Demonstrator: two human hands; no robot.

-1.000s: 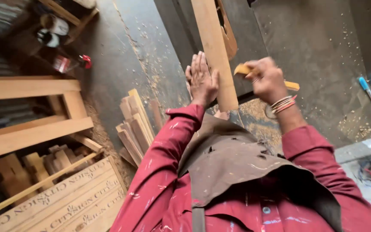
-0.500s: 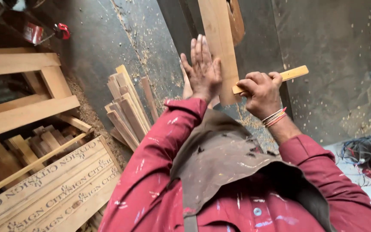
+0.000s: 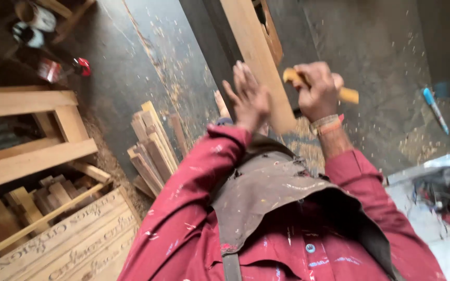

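Observation:
My left hand (image 3: 249, 97) lies flat, fingers spread, against the side of a long pale wooden plank (image 3: 253, 49) that runs away from me over a dark surface. My right hand (image 3: 316, 91) is closed around a short yellowish wooden stick (image 3: 347, 94) just right of the plank, its ends showing on both sides of the fist. I wear a red paint-flecked shirt and a brown apron. The frame is blurred by motion.
A pile of short wood offcuts (image 3: 152, 145) lies on the dusty floor at left. Wooden frames (image 3: 32, 130) and a printed board (image 3: 63, 239) stand lower left. A blue pen (image 3: 435, 109) lies at right, sawdust around it. Cans and a red bottle (image 3: 61, 67) sit upper left.
My view has shifted and blurred. The right hand with the stick has moved up beside the plank; the left hand stays pressed on the plank.

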